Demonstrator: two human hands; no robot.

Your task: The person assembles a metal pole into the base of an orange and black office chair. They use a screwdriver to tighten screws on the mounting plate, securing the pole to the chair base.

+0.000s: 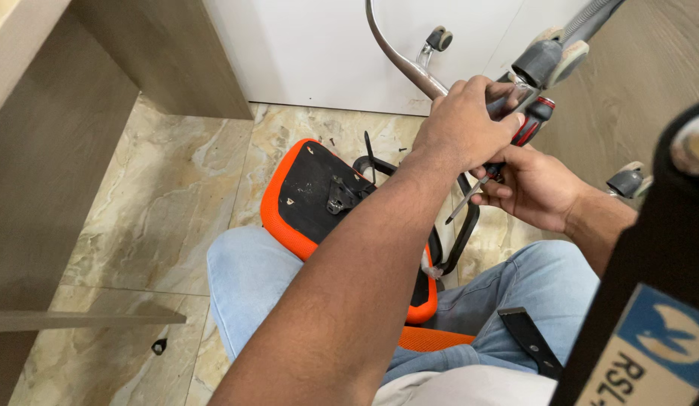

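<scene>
My left hand reaches across and is closed around a chrome leg of an upturned chair base, just below a grey caster. My right hand sits under it and grips a screwdriver with a red and black handle. Its shaft points down-left towards the seat. The orange chair seat lies upside down against my knees, black underside and a metal bracket facing up.
Two more casters stick up from the base. A flat black plate rests on my jeans. A small black part and loose screws lie on the marble floor. Wooden panels stand left and right, a white cabinet behind.
</scene>
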